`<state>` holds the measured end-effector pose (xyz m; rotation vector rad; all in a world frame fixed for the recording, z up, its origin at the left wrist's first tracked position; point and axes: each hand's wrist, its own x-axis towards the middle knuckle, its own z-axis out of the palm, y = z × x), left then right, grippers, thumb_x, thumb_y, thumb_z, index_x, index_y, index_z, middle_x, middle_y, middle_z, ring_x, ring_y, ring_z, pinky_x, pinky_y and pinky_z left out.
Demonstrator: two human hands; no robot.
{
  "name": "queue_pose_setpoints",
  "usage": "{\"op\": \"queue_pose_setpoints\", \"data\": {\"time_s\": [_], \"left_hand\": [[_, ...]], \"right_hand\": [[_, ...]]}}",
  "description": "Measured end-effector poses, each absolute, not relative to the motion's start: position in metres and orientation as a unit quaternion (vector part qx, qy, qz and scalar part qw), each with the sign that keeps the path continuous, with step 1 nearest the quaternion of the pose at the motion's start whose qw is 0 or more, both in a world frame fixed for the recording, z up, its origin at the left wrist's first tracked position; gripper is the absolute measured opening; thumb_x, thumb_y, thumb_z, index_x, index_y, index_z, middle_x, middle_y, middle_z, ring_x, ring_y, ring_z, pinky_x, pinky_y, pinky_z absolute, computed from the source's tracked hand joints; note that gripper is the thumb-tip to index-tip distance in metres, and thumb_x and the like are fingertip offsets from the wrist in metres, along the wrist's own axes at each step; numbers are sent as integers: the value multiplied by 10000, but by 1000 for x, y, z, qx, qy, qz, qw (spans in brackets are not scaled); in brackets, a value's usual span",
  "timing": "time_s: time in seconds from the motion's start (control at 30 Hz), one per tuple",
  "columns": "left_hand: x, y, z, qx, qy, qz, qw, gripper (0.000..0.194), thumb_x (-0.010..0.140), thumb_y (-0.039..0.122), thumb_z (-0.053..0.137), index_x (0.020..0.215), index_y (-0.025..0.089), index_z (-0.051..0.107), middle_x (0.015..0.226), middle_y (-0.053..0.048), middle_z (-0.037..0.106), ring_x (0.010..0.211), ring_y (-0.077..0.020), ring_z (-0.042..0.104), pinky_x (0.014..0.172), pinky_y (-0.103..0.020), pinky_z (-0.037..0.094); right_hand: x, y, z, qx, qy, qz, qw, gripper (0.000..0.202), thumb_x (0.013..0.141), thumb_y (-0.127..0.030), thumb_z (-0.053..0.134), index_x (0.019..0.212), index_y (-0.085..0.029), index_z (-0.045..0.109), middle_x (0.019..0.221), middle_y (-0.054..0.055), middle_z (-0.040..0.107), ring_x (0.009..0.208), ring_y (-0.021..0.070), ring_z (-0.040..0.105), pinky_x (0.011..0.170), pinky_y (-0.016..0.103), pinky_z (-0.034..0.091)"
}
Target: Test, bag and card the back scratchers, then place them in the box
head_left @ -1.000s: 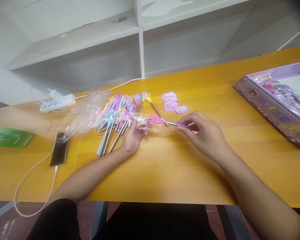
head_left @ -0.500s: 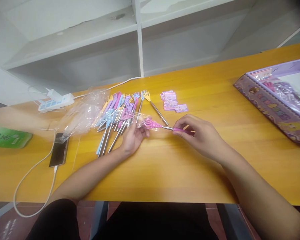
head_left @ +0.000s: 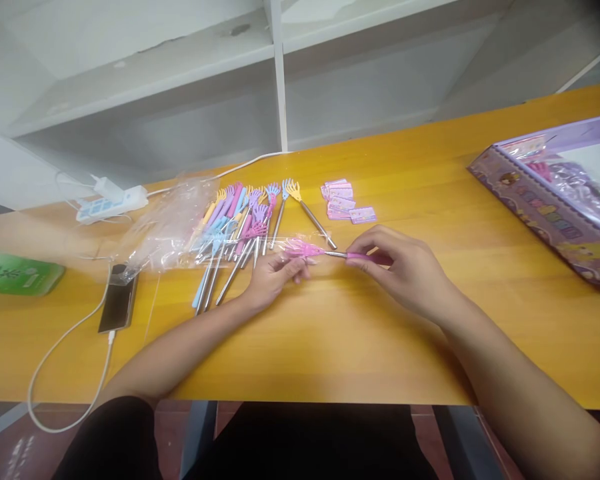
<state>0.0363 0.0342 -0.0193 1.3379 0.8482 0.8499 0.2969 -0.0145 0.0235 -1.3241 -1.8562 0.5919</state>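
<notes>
My right hand (head_left: 405, 267) pinches the pink handle of a small back scratcher (head_left: 336, 254) with a short metal shaft. Its pink claw-shaped head points left and lies inside the mouth of a clear plastic bag (head_left: 260, 248). With thumb and fingers closed, my left hand (head_left: 275, 277) grips that bag just below the claw. Behind and left of this hand lies a heap of back scratchers (head_left: 225, 220) in pink, purple, blue and yellow. A yellow back scratcher (head_left: 310, 213) rests just beyond the bag.
Small printed cards (head_left: 340, 200) lie behind my hands. At the right stands a purple display box (head_left: 545, 213) with wrapped items. Leftward are clear bags (head_left: 165, 220), a phone (head_left: 117, 300) on a white cable, a power strip (head_left: 113, 205) and a green package (head_left: 20, 273).
My left hand has shifted slightly right, and its thumb has closed over the bag near the claw. The claw now sits deeper in the bag. My right hand is nearly still.
</notes>
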Motion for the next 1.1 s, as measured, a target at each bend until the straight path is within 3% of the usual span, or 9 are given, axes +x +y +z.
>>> {"op": "queue_pose_setpoints", "data": {"time_s": [0.1,0.5,0.6,0.67,0.8,0.87,0.93,1.1], "left_hand": [[36,30,-17,575,409,324,630,471,787,658,826,821,189,821,687,-36,724,615,-151,613,631,-287,493],[35,29,-3,626,349,250,651,308,845,504,841,822,200,798,727,-41,687,709,-190,628,703,-311,491],[35,28,-1,615,347,275,652,272,830,458,860,799,201,775,674,-12,627,664,-171,585,682,-306,464],[37,28,0,593,347,310,657,273,774,410,907,893,201,779,719,3,633,665,-156,582,682,-294,464],[39,29,0,553,336,402,648,736,629,354,1008,1287,248,695,831,23,653,742,-147,611,740,-272,485],[39,30,-4,541,325,432,644,849,597,401,1025,1348,267,651,812,32,647,719,-139,608,715,-263,483],[38,31,-9,542,323,428,647,813,614,442,1013,1323,267,656,783,34,653,644,-127,593,649,-258,474],[36,32,-16,551,323,406,654,561,641,458,995,1055,207,710,831,0,696,516,-93,575,524,-250,452]], "right_hand": [[296,-15,24,-512,-731,237,384,232,1024,-469,644,944,-265,721,980,76,732,876,240,694,726,378,589],[288,-20,23,-472,-739,259,405,170,1008,-414,678,948,-276,758,1001,81,730,861,226,697,721,378,625],[288,-19,21,-476,-734,264,406,160,996,-420,697,952,-278,757,1000,74,738,856,223,703,723,372,622],[289,-18,20,-486,-728,267,403,164,989,-434,705,958,-281,758,1007,70,745,864,224,708,734,371,621],[290,-16,19,-497,-722,276,395,216,989,-475,699,941,-271,751,1005,68,750,869,220,710,735,356,606],[290,-15,20,-497,-721,284,390,247,984,-497,700,920,-263,749,988,67,749,849,215,707,719,348,597],[291,-14,21,-495,-722,294,385,267,977,-511,705,908,-257,752,975,65,750,829,209,704,704,344,591],[292,-14,21,-491,-725,301,378,253,973,-493,718,913,-249,748,981,60,755,816,200,704,710,344,590]]}}
